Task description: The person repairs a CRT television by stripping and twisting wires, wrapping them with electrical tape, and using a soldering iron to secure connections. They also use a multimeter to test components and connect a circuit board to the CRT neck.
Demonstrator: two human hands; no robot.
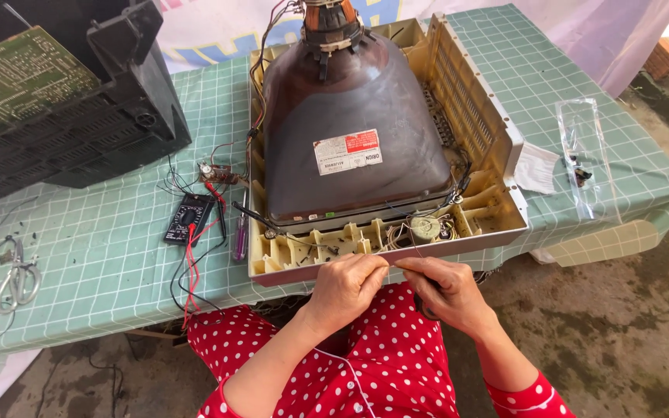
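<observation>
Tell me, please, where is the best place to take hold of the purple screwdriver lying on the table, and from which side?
Probably the purple handle of the screwdriver, from above, fingers across it. It lies flat on the green checked tablecloth, handle toward the person, between the black multimeter and the cream television frame. The left side has tangled red and black leads, so a sideways approach looks awkward.

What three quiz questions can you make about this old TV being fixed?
1. True or false: the dark picture tube lies face down in the cream front frame.
2. Which lies nearest the frame's left edge? A scissors B purple screwdriver C clear plastic bag
3. What black meter lies left of that screwdriver?

Key: 1 true. 2 B. 3 the multimeter.

Both hands, left and right, pinch a thin wire at the frame's near edge.
</observation>
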